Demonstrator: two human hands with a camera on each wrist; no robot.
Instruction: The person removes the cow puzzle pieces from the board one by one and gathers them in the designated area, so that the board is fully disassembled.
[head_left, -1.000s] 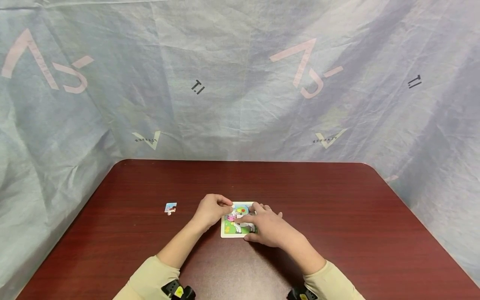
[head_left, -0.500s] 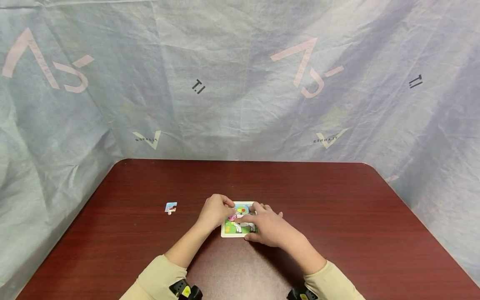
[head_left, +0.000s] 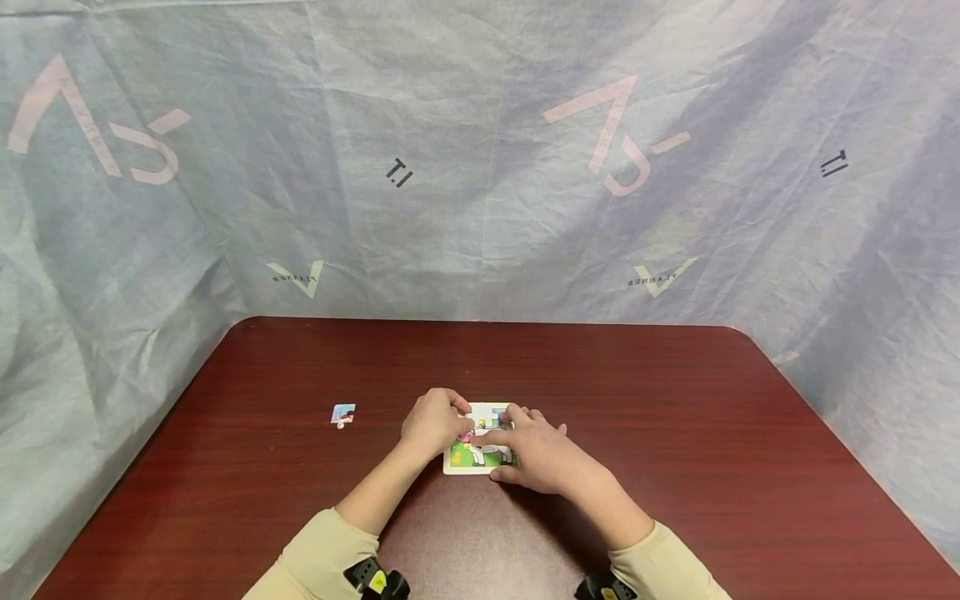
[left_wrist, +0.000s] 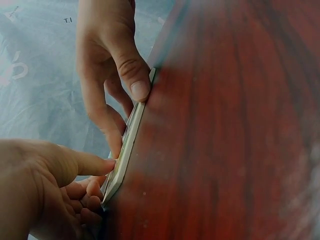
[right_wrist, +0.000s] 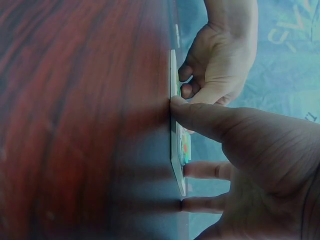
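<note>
Sitting just below the centre of the head view is the puzzle board (head_left: pixel 467 471), flat on the bench (head_left: pixel 637 400), with two hands on it! The right hand (head_left: pixel 536 450) reaches in from the lower right and grips the board's right side, thumb at the near edge, fingers over the picture, most likely a brace against sliding. The left hand (head_left: pixel 433 425) works the upper-left corner, thumb and forefinger close together; whether they pinch a piece, I can't tell. Next to them a pale patch (head_left: pixel 486 412) shows along the board's top. Over on the left of the frame, well apart, lies one loose piece (head_left: pixel 342 413), placed, I'd judge, where neither hand will knock it. Across to the left wrist view: right hand at upper centre, thumb on the board's rim; left hand at lower left, what looks like its thumb down on the board's face, other fingers curled by the lower end. Right wrist view, and a nice detail: just right of centre a colourful piece (right_wrist: pixel 186 145) seems to stand slightly off the board, while the right thumb sits on the edge, presumably keeping the base down.
</note>
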